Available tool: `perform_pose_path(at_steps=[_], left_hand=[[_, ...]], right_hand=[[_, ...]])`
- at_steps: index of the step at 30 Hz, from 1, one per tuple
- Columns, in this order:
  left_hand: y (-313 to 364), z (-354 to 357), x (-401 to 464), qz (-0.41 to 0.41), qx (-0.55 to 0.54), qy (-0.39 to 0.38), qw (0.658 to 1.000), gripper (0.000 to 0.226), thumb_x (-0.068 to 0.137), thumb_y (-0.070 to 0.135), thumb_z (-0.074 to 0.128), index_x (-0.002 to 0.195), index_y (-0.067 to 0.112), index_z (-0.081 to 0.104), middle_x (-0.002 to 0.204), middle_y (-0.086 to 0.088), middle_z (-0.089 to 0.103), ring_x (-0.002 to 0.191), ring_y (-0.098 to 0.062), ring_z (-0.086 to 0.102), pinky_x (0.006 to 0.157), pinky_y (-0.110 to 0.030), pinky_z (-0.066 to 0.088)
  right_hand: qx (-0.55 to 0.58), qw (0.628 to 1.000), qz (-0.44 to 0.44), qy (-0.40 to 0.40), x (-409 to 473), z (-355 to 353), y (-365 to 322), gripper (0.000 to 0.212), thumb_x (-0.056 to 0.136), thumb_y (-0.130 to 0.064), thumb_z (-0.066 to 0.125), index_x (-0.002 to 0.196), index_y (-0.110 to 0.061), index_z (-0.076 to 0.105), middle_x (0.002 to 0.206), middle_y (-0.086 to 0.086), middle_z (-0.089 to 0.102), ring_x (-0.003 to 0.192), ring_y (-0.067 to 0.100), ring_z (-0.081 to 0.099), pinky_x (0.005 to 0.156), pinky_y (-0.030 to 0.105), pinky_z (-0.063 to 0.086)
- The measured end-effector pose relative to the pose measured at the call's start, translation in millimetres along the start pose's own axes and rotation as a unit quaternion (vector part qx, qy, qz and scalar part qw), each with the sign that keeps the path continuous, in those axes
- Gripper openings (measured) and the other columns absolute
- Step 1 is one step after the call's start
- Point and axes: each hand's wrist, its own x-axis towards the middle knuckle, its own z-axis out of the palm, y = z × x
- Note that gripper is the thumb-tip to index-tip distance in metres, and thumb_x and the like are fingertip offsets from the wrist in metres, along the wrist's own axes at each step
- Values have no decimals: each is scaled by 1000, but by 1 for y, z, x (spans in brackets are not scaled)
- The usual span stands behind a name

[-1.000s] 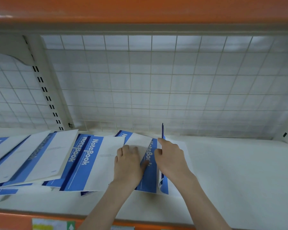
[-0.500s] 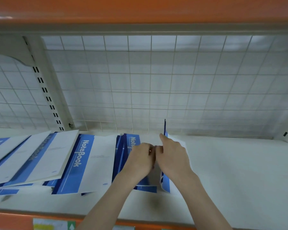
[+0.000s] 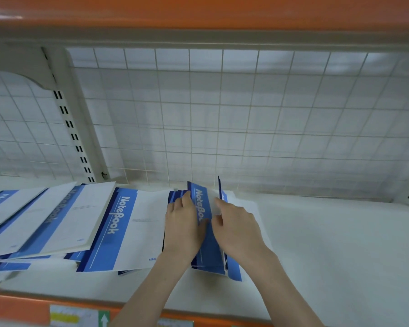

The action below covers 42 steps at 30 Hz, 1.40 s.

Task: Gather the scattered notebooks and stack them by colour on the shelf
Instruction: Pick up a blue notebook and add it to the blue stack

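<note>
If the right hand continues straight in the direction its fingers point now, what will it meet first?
The right hand points toward the back of the shelf. It would probably first meet the upright blue-and-white notebook near its fingertips, and behind that the white wire grid panel. Depth is unclear from this one view.

1. The notebooks [image 3: 118, 230] have smooth paper covers, blue and white, with a slight sheen.
2. The shelf [image 3: 328, 251] has a matt white surface, smooth and evenly painted.
3. Its front edge strip [image 3: 14, 308] looks like smooth orange plastic, carrying paper labels [image 3: 78, 316].
4. The back grid [image 3: 222, 114] is thin white-coated metal wire.
5. The slotted upright [image 3: 69, 119] is cream-painted metal.
</note>
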Motion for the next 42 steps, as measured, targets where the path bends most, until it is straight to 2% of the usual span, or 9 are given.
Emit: perform_pose_path(at_steps=[4,9,11,14,16,19,26,33,42], left_hand=[[8,-10,-3,-59,-421,-77,902,18,97,9,45,107,17,58,80,6,62,76,-9,57,63,-10,45],[10,-19,-4,-117,-526,-158,827,34,100,29,39,90,31,71,86,8,73,78,-4,68,59,-15,51],[5,-20,-4,-95,-491,-159,851,31,99,20,41,94,26,71,94,4,73,83,-4,68,63,-14,51],[-3,-12,-1,16,-190,-108,976,15,91,15,50,89,14,65,95,3,67,91,-13,61,77,-17,44],[-3,-7,-3,60,-19,-97,993,12,84,23,56,79,13,51,86,0,55,89,-18,50,83,-24,40],[2,0,-7,57,38,-129,989,36,81,34,61,107,12,51,111,-3,46,108,-19,41,92,-24,38],[12,-5,1,-12,-14,-143,990,29,81,24,66,87,12,41,96,-7,48,82,-19,49,51,-16,30],[2,-7,6,-76,-226,-100,966,17,86,12,63,85,20,48,75,16,49,63,5,48,51,0,37],[2,-27,5,-137,-496,-56,856,24,100,20,39,99,15,62,89,-1,70,77,-13,68,58,-21,52]], right_hand=[[24,999,-18,25,3,-1,1,24,97,-22,36,117,-22,49,80,0,58,76,26,54,67,32,43],[6,999,-21,27,4,-1,1,45,95,-44,39,136,-27,39,102,-1,62,93,24,59,72,31,45],[31,999,-8,5,5,0,0,52,93,-34,42,143,-28,31,104,-2,60,91,21,57,72,30,45],[36,999,-2,-7,5,4,-4,69,93,-21,40,150,-38,6,78,-3,50,70,17,49,58,26,36],[27,1000,-1,5,7,3,-4,66,95,-18,38,150,-39,7,75,-2,49,67,18,49,58,27,38],[17,999,22,22,8,3,-2,57,98,-20,36,150,-30,16,95,7,61,81,25,58,69,32,45],[5,998,34,43,8,3,1,51,98,-21,35,148,-22,24,102,6,61,88,25,59,67,29,40],[6,999,16,49,6,2,-7,50,99,-20,34,147,-21,23,104,5,61,80,20,55,65,28,42],[-19,1000,-5,11,7,13,-22,56,95,-17,36,148,-25,19,114,6,59,84,26,57,68,29,40]])
